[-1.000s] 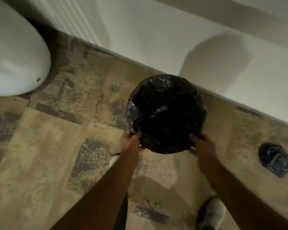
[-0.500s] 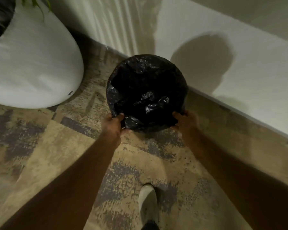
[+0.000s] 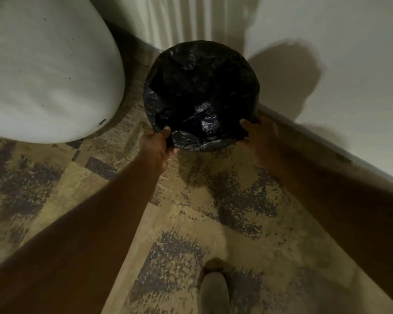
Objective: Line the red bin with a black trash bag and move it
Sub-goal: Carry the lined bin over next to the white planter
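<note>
A round bin lined with a crinkled black trash bag (image 3: 200, 87) sits near the wall, seen from above. The bag covers the rim and the inside, so none of the bin's red shows. My left hand (image 3: 157, 143) grips the near left rim, thumb over the bag's edge. My right hand (image 3: 256, 132) holds the near right rim. I cannot tell whether the bin rests on the carpet or hangs just above it.
A large white rounded planter (image 3: 50, 71) stands close to the bin's left. A white wall with a baseboard (image 3: 322, 141) runs behind and to the right. Patterned tan and purple carpet (image 3: 191, 211) lies below, with my shoe (image 3: 213, 291) at the bottom.
I have carried the bin left along the wall, towards the white planter and closer to the wall. The dark bundle on the floor at the right is out of view. Both hands kept their grip.
</note>
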Available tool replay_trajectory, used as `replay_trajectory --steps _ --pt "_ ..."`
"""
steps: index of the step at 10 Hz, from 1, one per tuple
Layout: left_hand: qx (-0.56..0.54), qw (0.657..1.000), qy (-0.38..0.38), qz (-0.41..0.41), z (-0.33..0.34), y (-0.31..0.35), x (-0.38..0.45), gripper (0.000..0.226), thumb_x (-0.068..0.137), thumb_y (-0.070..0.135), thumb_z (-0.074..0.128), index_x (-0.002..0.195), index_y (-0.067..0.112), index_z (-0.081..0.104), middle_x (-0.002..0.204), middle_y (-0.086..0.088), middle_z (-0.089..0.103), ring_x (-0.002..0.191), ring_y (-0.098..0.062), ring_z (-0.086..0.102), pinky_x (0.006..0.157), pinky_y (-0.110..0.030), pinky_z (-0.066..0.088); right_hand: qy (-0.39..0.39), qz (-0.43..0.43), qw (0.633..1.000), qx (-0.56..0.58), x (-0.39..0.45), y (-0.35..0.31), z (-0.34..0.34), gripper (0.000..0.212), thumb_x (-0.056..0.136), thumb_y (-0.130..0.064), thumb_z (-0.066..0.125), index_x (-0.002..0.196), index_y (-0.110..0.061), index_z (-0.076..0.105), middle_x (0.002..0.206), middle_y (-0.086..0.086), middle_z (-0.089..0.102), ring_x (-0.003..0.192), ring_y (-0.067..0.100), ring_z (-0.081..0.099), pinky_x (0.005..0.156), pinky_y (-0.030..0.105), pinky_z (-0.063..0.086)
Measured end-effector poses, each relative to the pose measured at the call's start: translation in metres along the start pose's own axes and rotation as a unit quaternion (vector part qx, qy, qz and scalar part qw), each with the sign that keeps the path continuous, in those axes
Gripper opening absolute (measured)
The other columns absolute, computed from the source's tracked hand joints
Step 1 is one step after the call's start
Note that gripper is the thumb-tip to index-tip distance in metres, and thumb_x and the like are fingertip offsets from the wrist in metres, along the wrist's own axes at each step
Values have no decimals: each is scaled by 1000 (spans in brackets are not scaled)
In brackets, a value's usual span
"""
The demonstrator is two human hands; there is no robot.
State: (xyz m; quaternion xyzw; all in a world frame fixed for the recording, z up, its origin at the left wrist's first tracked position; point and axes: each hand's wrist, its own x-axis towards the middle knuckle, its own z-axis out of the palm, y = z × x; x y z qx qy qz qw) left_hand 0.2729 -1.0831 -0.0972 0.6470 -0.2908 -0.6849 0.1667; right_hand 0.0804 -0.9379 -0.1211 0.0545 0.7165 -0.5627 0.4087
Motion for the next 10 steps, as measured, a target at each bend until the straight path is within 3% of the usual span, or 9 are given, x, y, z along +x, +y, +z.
replay_trajectory --steps 1,2,3,5,6,7,8,9,10 --pt "-10 1000 1 15 -3 -6 15 9 101 10 58 107 15 61 115 -15 73 103 -36 73 59 -36 55 -2 8 999 -32 11 7 7 39 104 -13 60 140 -2 56 131 15 65 108 31 70 82 40 64" --pt "-24 1000 7 13 -5 -8 28 9 102 14 58 102 22 62 110 -11 75 97 -31 74 61 -35 57 -2 11 1000 -23 17 12 14 39 105 -13 57 142 -1 54 139 18 62 121 36 65 94 48 60" --pt "-37 999 13 2 -3 -9 31 10 102 15 58 99 24 63 107 -10 76 96 -30 75 70 -39 61 4 19 1000 -13 19 13 18 38 105 -14 57 141 -2 55 138 18 62 119 35 66 90 46 62" --pt "-44 999 20 5 2 -6 25 13 103 15 57 97 25 63 100 -7 75 93 -28 74 84 -45 63 12 24 999 -22 25 13 19 37 104 -15 58 140 -6 57 132 15 65 113 33 68 65 30 63" --pt "-8 999 36 2 2 -2 25 6 102 22 59 104 25 64 104 -6 75 97 -28 74 81 -48 64 16 23 998 -51 29 9 24 38 104 -16 58 140 -6 56 131 16 63 114 37 67 68 35 63" --pt "97 992 67 34 4 -5 18 26 102 36 58 121 19 62 118 -9 72 100 -28 71 75 -41 63 11 47 998 -41 25 5 21 42 104 -22 58 143 -9 51 132 14 61 114 35 66 70 39 61" --pt "269 949 128 100 4 -16 10 57 101 51 49 141 10 51 140 -19 58 121 -36 60 89 -44 55 9 40 994 -105 10 1 8 48 103 -38 55 143 -12 49 124 10 62 102 26 65 71 40 60" --pt "523 797 181 243 0 -30 -25 74 102 59 36 153 5 31 154 -25 36 140 -42 39 109 -55 43 17 -109 906 -408 -38 6 -34 56 102 -50 46 142 -11 50 142 16 54 114 27 58 90 42 55" --pt "637 676 115 353 1 -39 -56 70 101 54 39 153 7 31 157 -21 37 144 -38 38 114 -53 40 27 -194 837 -511 -75 11 -69 57 104 -44 46 150 -12 39 154 15 45 133 32 50 97 42 48"
